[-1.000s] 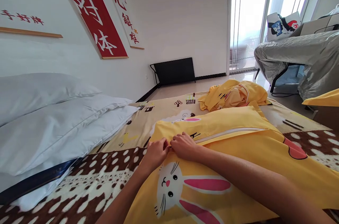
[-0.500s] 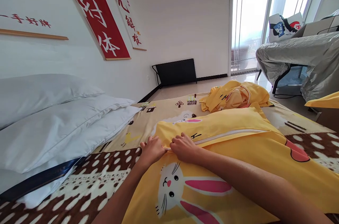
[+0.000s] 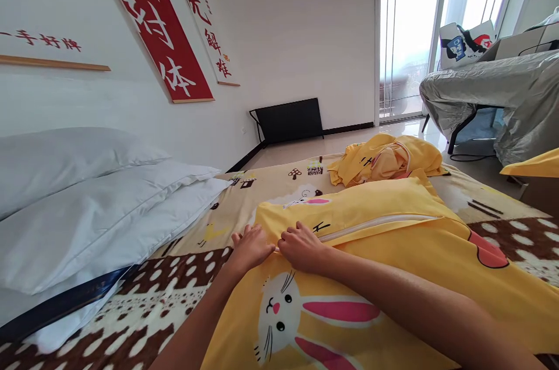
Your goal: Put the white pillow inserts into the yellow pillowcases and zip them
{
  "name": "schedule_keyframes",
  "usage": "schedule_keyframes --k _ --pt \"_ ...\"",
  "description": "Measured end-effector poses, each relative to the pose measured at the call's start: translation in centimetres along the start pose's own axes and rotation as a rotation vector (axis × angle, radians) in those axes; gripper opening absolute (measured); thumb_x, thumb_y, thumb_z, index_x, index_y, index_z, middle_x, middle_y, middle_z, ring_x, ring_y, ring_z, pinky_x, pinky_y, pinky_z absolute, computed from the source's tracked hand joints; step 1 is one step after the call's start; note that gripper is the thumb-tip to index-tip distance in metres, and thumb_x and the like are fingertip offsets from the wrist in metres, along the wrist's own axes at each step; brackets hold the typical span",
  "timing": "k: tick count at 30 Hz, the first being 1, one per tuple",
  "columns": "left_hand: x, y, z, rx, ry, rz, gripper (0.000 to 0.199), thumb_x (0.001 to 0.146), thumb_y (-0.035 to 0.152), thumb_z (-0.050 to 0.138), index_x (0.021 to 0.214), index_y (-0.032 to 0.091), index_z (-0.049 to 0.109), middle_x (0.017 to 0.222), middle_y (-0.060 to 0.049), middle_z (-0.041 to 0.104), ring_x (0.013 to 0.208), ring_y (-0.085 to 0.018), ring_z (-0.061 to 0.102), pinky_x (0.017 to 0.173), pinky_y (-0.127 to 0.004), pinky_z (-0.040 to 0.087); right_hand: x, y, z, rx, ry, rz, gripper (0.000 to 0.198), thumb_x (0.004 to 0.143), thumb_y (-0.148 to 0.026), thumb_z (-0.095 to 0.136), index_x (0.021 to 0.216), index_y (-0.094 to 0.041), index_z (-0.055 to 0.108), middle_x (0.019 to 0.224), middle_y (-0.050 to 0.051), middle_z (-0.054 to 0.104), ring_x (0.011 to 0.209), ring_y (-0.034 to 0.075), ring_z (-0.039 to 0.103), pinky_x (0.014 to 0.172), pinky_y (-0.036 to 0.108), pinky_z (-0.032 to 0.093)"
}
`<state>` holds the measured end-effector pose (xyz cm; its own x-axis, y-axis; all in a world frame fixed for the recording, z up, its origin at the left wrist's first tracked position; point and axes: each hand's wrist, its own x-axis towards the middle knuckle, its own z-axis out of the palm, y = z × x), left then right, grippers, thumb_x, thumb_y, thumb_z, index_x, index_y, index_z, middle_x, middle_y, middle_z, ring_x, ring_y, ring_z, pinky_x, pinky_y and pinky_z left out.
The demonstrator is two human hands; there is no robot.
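Observation:
A yellow zippered cover (image 3: 375,259) with a printed rabbit lies flat on the bed before me. Its white zipper (image 3: 379,221) runs across it from the right toward my hands. My left hand (image 3: 252,247) is closed on the cover's edge at the zipper's left end. Close beside it, my right hand (image 3: 301,247) pinches the zipper; the slider, if it is there, is hidden under the fingers. A short piece of zipper shows between the two hands.
White pillows (image 3: 96,212) are stacked on the left. Crumpled yellow bedding (image 3: 388,157) lies at the bed's far edge. Underneath is a brown and cream patterned blanket (image 3: 174,277). A silver-covered table (image 3: 484,81) stands right, and a black panel (image 3: 288,120) leans against the wall.
Both hands keep their places and grips on the cover, with only the slightest shift. The view has moved a little.

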<state>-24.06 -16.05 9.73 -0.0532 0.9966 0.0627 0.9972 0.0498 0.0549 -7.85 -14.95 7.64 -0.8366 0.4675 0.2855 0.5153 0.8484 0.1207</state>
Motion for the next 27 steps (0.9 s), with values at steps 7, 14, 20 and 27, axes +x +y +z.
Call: schedule_keyframes --k 7,14,20,27 --pt "-0.8 -2.2 -0.3 -0.288 -0.028 0.33 0.035 0.066 0.013 0.036 0.093 0.021 0.056 0.111 -0.005 0.061 0.109 -0.018 0.052 0.097 -0.031 0.04 -1.7 0.3 -0.5 0.017 0.031 0.018 0.018 0.087 -0.019 0.046 0.089 -0.014 0.064 0.088 0.009 0.063 0.087 0.021 0.057 0.071 0.035 0.04" --pt "-1.6 -2.2 0.5 -0.313 -0.076 0.44 0.016 0.076 0.023 0.047 0.086 0.021 0.059 0.106 -0.005 0.063 0.106 -0.021 0.052 0.098 -0.036 0.037 -5.6 2.2 -1.8 -0.021 0.031 0.01 0.019 0.088 -0.018 0.044 0.086 -0.014 0.062 0.088 0.009 0.061 0.084 0.02 0.054 0.07 0.034 0.037" --pt "-1.2 -2.8 1.1 -0.481 -0.07 0.441 0.023 0.083 0.039 0.049 0.081 0.021 0.063 0.1 -0.007 0.065 0.096 -0.02 0.057 0.089 -0.032 0.043 -11.4 5.7 -2.5 0.015 0.084 0.148 0.022 0.092 -0.02 0.041 0.084 -0.016 0.062 0.09 0.008 0.061 0.087 0.018 0.051 0.077 0.032 0.036" --pt "-0.8 -2.9 2.0 -0.655 0.029 0.347 0.03 0.083 0.045 0.047 0.075 0.021 0.063 0.086 -0.005 0.063 0.086 -0.018 0.058 0.079 -0.027 0.047 -17.6 10.2 -3.8 0.019 0.227 0.314 0.026 0.093 -0.021 0.04 0.081 -0.018 0.063 0.086 0.008 0.063 0.082 0.017 0.053 0.076 0.032 0.04"
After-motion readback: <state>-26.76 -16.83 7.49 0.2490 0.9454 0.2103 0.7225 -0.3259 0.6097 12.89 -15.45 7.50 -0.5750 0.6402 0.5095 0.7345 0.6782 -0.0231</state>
